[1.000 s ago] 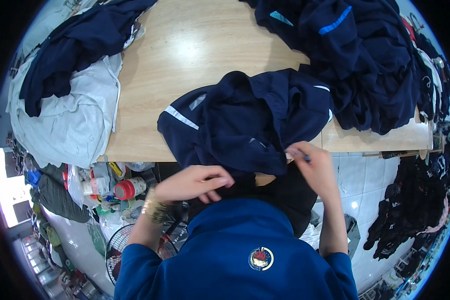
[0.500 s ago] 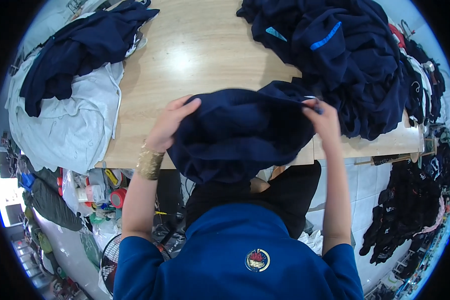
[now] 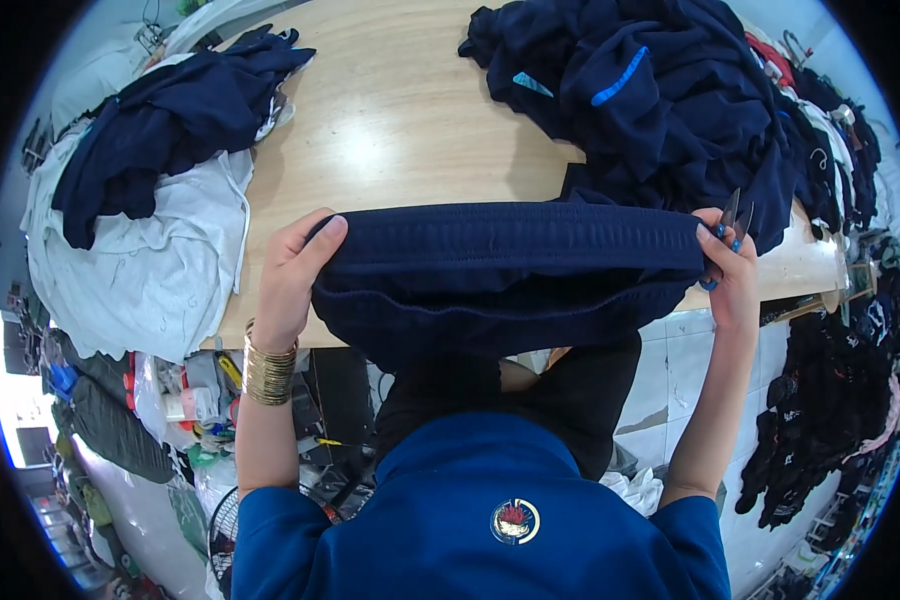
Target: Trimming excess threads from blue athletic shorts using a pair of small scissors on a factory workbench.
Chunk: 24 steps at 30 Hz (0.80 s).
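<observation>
A navy garment (image 3: 505,280) is stretched wide between my hands above the front edge of the wooden table (image 3: 400,130). Its ribbed waistband runs straight from one hand to the other. My left hand (image 3: 292,275) grips the left end of the band, thumb on top. My right hand (image 3: 728,270) grips the right end and also holds small thread snips (image 3: 735,215) with blue finger loops, blades pointing up. A gold bangle stack (image 3: 268,372) sits on my left wrist.
A big heap of navy clothes (image 3: 660,90) fills the table's right back. At the left lie dark garments (image 3: 175,115) on white cloth (image 3: 145,270). Dark clothes (image 3: 820,440) hang at the right. Bottles and clutter (image 3: 185,400) sit under the table on the left.
The garment lay bunched on the table edge a second ago. Both hands lifted it and pulled apart, so the waistband is now drawn out straight and wide.
</observation>
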### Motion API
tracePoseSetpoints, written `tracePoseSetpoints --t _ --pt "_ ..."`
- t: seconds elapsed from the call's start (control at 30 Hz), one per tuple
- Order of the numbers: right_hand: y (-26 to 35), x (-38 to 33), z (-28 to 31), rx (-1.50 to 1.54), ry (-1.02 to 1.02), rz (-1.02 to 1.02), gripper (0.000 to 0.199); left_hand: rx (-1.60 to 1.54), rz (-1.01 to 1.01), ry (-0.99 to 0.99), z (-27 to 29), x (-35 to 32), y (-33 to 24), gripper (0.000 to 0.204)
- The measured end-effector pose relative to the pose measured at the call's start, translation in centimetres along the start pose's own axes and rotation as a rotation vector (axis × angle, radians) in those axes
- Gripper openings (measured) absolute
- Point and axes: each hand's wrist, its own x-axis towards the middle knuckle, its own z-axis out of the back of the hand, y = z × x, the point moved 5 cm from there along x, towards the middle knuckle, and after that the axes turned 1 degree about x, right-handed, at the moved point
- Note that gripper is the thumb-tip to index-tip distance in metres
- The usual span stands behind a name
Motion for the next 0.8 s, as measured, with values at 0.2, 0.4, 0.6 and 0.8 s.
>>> tracePoseSetpoints --t 0.2,0.4,0.6,0.8 --pt "0.6 -0.6 -0.2 0.012 0.032 0.024 0.012 -0.022 -0.001 -0.019 -0.2 -0.4 -0.7 0.021" --pt "0.8 -1.1 -0.2 0.008 0.041 0.056 0.012 -0.042 0.007 -0.036 -0.2 -0.5 -0.7 0.022" --pt "0.7 -1.0 -0.4 0.005 0.062 0.06 0.012 -0.023 0.005 -0.034 0.1 -0.1 -0.3 0.024" --pt "3.2 2.0 -3.2 -0.29 0.042 0.166 0.013 0.625 -0.201 0.006 0.2 3.5 -1.4 0.024"
